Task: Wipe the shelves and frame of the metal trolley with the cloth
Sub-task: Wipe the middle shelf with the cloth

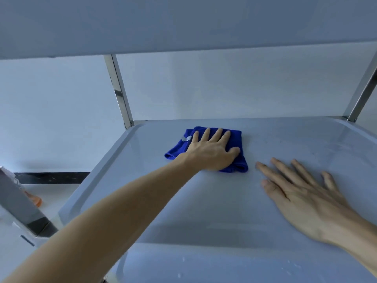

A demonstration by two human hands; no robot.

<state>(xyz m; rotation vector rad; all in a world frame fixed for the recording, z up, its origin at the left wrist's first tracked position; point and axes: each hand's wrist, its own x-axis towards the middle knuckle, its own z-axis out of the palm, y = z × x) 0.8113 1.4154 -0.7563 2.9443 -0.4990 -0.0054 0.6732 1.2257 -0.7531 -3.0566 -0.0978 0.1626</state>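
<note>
Both hands lie flat: my left hand presses the folded blue cloth onto the trolley's middle shelf near its back-left corner, and my right hand rests bare beside it. I judge the cloth could bunch or slip under flat fingers, missing the raised rim and the upright post.

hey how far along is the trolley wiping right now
Done: cannot tell; no shelf looks plainly finished. In hand: the left hand presses the blue cloth flat on the middle shelf toward its far left corner, while the right hand rests flat on the shelf. Left: probably the near part of this shelf, where droplets show, and the upright posts.
</note>
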